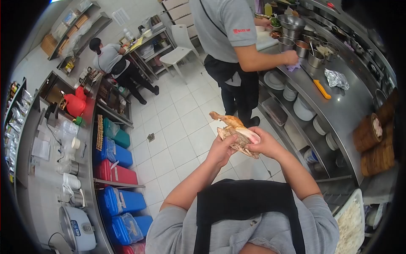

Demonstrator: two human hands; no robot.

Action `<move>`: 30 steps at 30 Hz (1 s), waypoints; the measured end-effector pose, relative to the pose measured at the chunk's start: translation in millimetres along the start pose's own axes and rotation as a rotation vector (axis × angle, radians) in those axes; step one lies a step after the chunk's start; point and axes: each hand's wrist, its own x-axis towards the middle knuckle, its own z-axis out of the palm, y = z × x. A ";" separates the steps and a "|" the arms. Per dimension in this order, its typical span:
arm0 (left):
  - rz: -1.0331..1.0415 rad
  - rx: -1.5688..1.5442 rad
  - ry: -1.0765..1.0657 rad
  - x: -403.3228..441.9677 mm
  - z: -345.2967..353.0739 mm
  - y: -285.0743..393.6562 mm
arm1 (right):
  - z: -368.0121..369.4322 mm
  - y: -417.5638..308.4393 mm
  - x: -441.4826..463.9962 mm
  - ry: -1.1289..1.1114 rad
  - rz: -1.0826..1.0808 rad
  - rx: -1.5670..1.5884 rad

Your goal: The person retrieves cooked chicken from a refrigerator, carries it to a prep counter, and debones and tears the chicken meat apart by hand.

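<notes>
Held out over the tiled floor is a piece of cooked poultry (239,136), with a browned leg pointing up to the left and pale torn flesh below. My left hand (223,148) grips its left side, fingers curled around the edge. On the right side, my right hand (265,144) is closed on the same piece, near a pinkish, smooth part. Both thumbs press on top of the meat. The undersides of the fingers are partly hidden by it.
A co-worker (230,46) stands ahead at the steel counter (313,97), which bears pots, a yellow-handled tool (322,89) and crumpled foil (337,79). Another person (116,63) works at the back left. Blue bins (122,201) and a rice cooker (76,228) line the left.
</notes>
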 end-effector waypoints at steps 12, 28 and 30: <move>-0.046 -0.100 -0.295 39.5 -91.6 80.0 | 45.0 -15.0 105.6 -0.109 0.195 0.409; -0.119 -0.419 -0.151 21.9 -161.1 109.9 | 155.1 -54.1 163.9 -0.033 -0.065 -0.131; -0.096 -0.373 -0.212 18.5 -161.9 107.8 | 152.0 -61.2 159.7 -0.041 -0.028 -0.141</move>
